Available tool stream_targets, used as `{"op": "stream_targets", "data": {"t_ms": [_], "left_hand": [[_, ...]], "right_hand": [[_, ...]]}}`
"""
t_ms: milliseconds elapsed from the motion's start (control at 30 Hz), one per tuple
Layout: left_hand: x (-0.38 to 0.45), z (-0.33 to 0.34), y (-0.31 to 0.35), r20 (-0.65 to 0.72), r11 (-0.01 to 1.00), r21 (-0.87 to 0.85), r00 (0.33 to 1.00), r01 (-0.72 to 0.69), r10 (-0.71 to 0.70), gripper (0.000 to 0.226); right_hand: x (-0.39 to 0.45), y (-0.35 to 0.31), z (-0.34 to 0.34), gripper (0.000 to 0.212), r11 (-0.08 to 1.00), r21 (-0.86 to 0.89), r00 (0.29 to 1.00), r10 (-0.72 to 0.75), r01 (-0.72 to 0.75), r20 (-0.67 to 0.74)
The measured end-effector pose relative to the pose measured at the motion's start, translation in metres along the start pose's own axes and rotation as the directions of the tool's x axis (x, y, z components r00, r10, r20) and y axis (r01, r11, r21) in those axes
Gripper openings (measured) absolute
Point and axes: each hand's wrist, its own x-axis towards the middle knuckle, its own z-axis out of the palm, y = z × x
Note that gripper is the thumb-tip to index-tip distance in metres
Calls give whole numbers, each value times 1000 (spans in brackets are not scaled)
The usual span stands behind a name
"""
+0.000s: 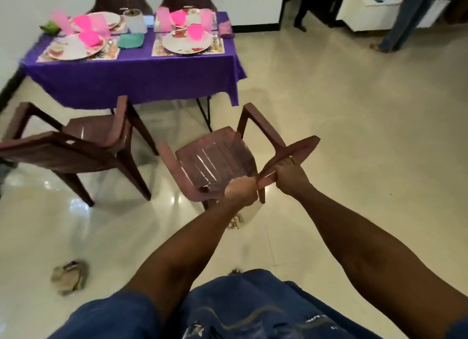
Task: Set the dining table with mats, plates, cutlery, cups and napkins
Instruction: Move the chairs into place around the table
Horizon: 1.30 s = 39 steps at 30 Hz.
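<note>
1. A brown plastic chair [76,146] stands at the left, just before the table.
2. The table [136,73], under a purple cloth, carries patterned mats [188,50], white plates [76,47] and pink cups [195,32]; a teal napkin [131,40] lies between the two near settings.
3. The left hand [239,190] grips the backrest's top edge on a second brown chair [217,159].
4. The right hand [291,173] clamps the same edge just beside it, so the hands are nearly together.
</note>
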Motion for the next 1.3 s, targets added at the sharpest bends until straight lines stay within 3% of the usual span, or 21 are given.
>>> {"op": "stream_targets", "data": {"t_ms": [200,400,533,600,733,900,1300], "left_hand": [[-4,0,11,-52,994,104,998,46,-41,18],[-14,-8,5,-14,976,206,998,70,-68,29],[-18,-13,-22,11,965,249,996,87,-92,27],[-17,-14,-42,14,966,238,994,102,-109,26],[-17,-30,-90,-9,960,255,994,111,-112,23],[-5,-55,-161,-53,946,292,990,142,-132,22],[55,-88,-304,-109,940,302,986,155,-128,14]], "right_hand": [[9,32,7,30,986,-11,986,-167,167,18],[9,46,-7,16,953,-16,947,-301,301,-110],[22,37,-4,22,950,-148,956,-286,275,-62],[33,31,-5,9,945,-139,954,-299,296,-2],[61,13,-9,10,924,-96,925,-375,369,-54],[101,-44,-13,3,939,-71,934,-343,337,-98],[196,-148,-32,25,982,-99,986,-162,158,-32]]}}
